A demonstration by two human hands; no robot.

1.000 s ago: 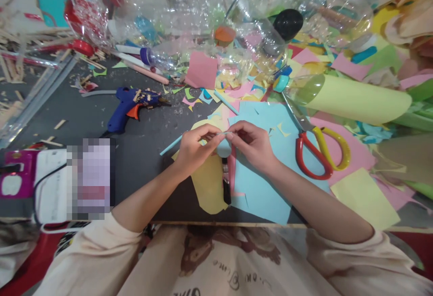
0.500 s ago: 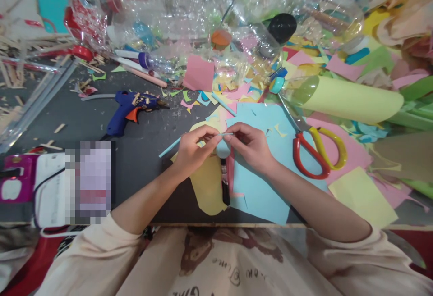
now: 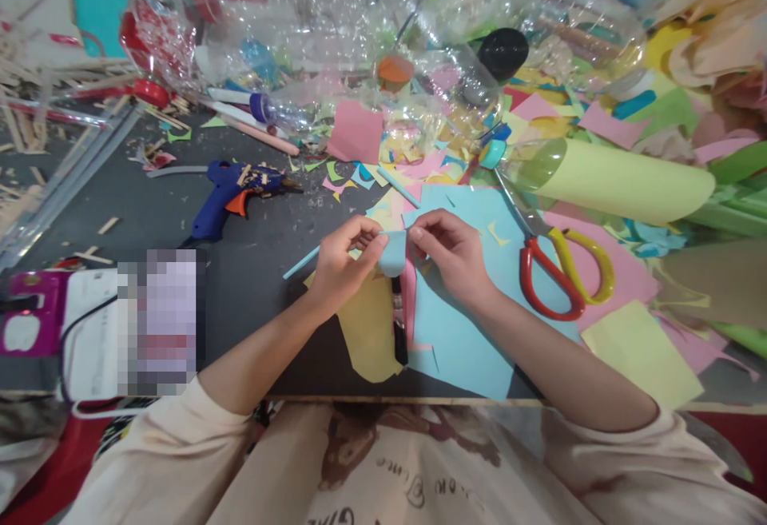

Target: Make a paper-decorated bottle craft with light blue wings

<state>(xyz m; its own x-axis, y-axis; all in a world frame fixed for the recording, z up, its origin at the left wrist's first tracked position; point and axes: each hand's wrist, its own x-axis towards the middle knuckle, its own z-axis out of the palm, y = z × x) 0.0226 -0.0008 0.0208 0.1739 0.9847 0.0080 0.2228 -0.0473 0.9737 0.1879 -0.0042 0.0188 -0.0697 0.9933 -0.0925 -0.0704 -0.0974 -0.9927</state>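
A small light blue piece of paper with a rounded lower edge hangs from the pinched thumb and fingers of my left hand. Close by its right edge is my right hand, thumb and forefinger pressed together; what lies between those fingertips is too small to make out. Beneath my hands are a yellow paper piece, a dark slim tube or marker and a large light blue sheet. A narrow rolled blue paper strip lies left of my left hand.
Scissors with red and yellow handles lie on the right, below a bottle wrapped in pale green paper. A blue glue gun rests on the left. Clear plastic bottles and paper scraps crowd the back.
The blue paper has turned from nearly edge-on to show its flat face. My right fingertips have shifted slightly right, away from my left ones.
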